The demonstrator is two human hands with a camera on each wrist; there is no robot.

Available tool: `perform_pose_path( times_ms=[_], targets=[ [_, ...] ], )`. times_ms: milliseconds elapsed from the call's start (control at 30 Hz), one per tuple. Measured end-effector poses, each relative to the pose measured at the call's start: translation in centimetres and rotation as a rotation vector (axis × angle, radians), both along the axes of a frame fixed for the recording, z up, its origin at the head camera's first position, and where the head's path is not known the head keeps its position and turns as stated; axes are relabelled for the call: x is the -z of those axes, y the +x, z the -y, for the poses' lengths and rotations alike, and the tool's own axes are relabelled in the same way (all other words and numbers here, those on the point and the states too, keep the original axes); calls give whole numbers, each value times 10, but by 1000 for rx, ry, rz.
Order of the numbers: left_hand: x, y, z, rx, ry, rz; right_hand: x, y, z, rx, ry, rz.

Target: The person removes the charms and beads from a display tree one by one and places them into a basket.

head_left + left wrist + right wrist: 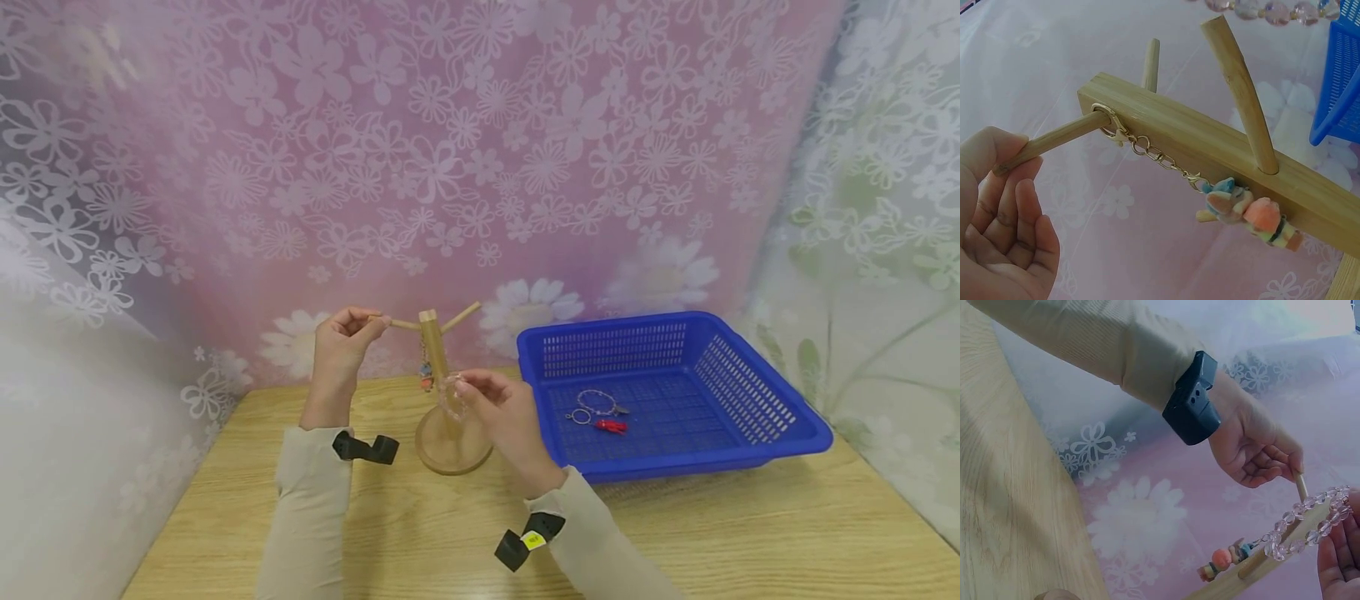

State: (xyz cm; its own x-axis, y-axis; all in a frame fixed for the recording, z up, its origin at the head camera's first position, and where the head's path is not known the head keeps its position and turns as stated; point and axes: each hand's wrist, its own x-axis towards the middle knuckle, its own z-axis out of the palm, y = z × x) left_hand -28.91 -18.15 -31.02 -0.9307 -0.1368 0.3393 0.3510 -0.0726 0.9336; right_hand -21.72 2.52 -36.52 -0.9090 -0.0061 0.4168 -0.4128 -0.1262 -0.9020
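Note:
A wooden stand (433, 333) with a round base and several pegs stands upright on the table. My left hand (337, 350) pinches the end of one peg (1054, 140) between thumb and forefinger. Around that peg's inner end hangs the gold ring of a keychain (1161, 159), with a small plush figure (1266, 222) in blue, coral and yellow dangling from it. My right hand (510, 417) holds a bracelet (1313, 537) of clear pinkish beads by its edge, in front of the post. In the right wrist view the bead loop overlaps the stand.
On the right, a blue plastic basket (675, 460) with slotted walls sits on the wooden table (420, 533). Inside lie another beaded bracelet (597, 393) and a metal ring (580, 416) beside a red charm (611, 427). A flowered curtain (480, 167) stands behind.

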Motion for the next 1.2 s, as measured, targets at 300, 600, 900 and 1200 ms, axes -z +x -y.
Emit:
perform_pose_path(
  times_ms=[300, 600, 900, 1200],
  targets=[
    [0, 1, -2, 6, 6, -3, 2, 4, -30, 21, 63, -11],
    [0, 3, 0, -30, 2, -21, 8, 1, -70, 45, 170, -27],
    [0, 3, -1, -29, -3, -2, 13, -8, -112, 121, 282, 45],
    [2, 2, -2, -9, 2, -27, 17, -11, -152, 120, 452, 104]
  ],
)
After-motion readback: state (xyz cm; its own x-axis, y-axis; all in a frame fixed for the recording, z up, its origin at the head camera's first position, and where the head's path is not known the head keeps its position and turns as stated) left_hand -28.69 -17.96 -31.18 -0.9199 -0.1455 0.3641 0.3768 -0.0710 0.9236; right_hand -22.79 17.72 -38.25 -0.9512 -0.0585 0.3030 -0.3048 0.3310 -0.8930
